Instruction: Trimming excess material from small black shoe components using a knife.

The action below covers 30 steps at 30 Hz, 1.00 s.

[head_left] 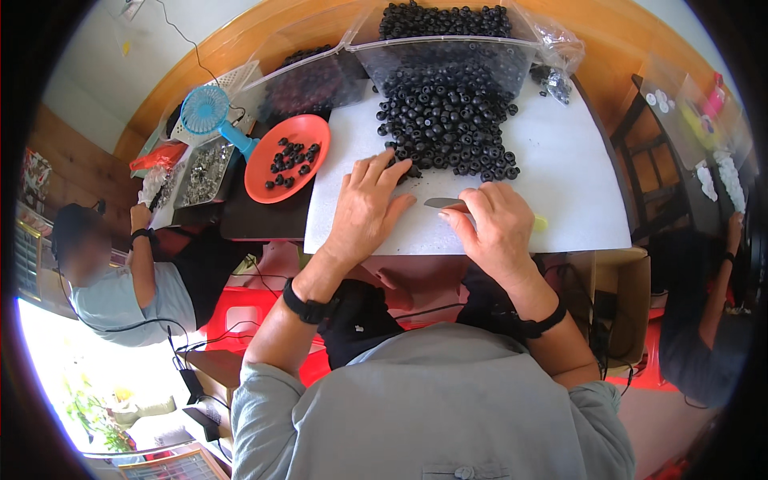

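A heap of small round black plastic pieces with holes spreads over a white sheet on the table before me. My left hand rests at the heap's near left edge. Its fingers are stretched out, the tips touching a few black pieces, with the thumb held apart. My right hand is closed round a small knife. The blade points left toward my left thumb, and a yellow end, seemingly its handle, shows beyond the palm. Dark specks dot the sheet between the hands.
Left of the sheet lies an orange-red plate with several black pieces, beside a blue handheld fan and a metal tray of small parts. Clear bins of black pieces stand behind. Other people sit at far left and far right.
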Motion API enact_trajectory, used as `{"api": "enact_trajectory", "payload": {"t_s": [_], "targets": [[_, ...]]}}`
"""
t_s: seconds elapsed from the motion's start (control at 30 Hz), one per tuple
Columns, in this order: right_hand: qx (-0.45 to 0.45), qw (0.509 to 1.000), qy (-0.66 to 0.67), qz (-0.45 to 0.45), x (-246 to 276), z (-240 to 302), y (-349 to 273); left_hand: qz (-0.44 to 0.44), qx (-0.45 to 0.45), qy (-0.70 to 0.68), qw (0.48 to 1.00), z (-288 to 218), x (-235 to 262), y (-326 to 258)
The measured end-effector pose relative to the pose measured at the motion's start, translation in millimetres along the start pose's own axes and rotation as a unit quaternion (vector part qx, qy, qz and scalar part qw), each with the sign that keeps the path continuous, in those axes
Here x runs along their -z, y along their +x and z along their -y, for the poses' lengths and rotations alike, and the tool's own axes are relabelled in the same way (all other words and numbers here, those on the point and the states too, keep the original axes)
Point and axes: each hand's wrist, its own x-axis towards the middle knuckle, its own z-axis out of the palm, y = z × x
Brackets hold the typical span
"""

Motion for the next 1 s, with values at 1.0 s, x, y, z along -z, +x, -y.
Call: {"api": "enact_trajectory", "payload": {"t_s": [1.0], "targets": [[0.029,0.999,-0.01,-0.008,2,1,1,-0.081,0.04,-0.044,0.995,-5,15,-42]]}}
